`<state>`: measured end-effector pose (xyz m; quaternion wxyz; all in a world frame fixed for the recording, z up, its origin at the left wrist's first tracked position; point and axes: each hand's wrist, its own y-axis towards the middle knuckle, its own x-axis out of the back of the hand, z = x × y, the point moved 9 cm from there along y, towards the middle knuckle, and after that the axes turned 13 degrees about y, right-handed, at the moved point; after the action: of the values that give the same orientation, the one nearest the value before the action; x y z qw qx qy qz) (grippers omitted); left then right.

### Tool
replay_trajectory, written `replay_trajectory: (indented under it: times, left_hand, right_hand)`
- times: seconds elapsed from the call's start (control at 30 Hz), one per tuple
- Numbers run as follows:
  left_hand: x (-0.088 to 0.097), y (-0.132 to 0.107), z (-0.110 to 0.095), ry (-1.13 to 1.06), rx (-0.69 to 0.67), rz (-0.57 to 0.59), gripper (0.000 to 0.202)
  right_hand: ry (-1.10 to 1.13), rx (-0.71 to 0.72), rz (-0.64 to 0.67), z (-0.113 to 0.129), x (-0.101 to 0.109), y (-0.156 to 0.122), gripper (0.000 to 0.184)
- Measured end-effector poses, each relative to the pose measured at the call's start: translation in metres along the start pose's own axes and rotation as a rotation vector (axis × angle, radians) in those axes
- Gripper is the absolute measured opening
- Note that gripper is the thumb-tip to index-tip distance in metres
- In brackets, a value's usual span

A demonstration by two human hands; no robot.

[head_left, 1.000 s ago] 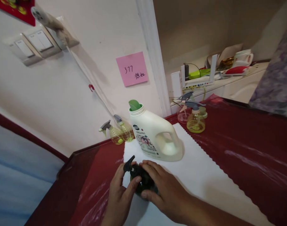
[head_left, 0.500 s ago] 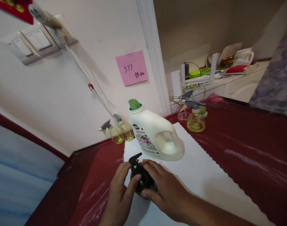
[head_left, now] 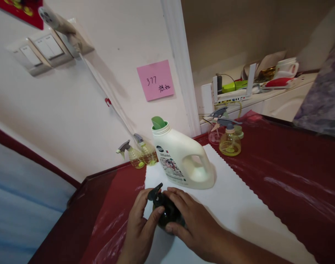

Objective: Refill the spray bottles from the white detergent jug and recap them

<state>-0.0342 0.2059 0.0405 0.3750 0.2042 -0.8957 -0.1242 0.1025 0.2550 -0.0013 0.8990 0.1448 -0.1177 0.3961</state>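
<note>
A dark pump bottle (head_left: 170, 209) is between my hands above a white sheet, its black pump head (head_left: 155, 192) pointing up and away. My left hand (head_left: 139, 224) grips the pump end, thumb on the near side and fingers behind the head. Wrapped round the bottle's body from the right is my right hand (head_left: 197, 224). Just beyond them stands a large cream detergent jug (head_left: 184, 156) with a printed label and a side handle. Its threaded mouth shows a green spout (head_left: 157, 123). The bottle's base is largely hidden by my right hand.
The white sheet (head_left: 233, 198) lies on a dark red table (head_left: 288, 165). Spray bottles with yellow liquid stand by the wall at left (head_left: 135, 157) and at right (head_left: 230, 145). Behind, a white router (head_left: 230, 97) sits on a cluttered shelf. A pink note (head_left: 155, 80) sticks to the wall.
The pump head has turned slightly and sits a little lower and to the left. Both hands keep their hold on the bottle. The whole view has shifted slightly.
</note>
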Motion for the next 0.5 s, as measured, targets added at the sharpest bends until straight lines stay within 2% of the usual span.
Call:
replay_trajectory:
  times: [0.17,0.4,0.5]
  left_hand:
    - [-0.003,0.0,0.006,-0.049,0.051,0.007,0.03]
    - [-0.004,0.002,-0.008,0.112,-0.068,0.062,0.03]
    - [-0.004,0.002,-0.006,0.122,-0.077,0.073,0.032]
  right_hand:
    - [-0.003,0.003,-0.02,-0.004,-0.001,0.0,0.073]
    - [-0.005,0.001,0.0,0.001,-0.001,0.001,0.072]
    - [-0.008,-0.013,0.016,0.002,-0.001,0.001,0.072]
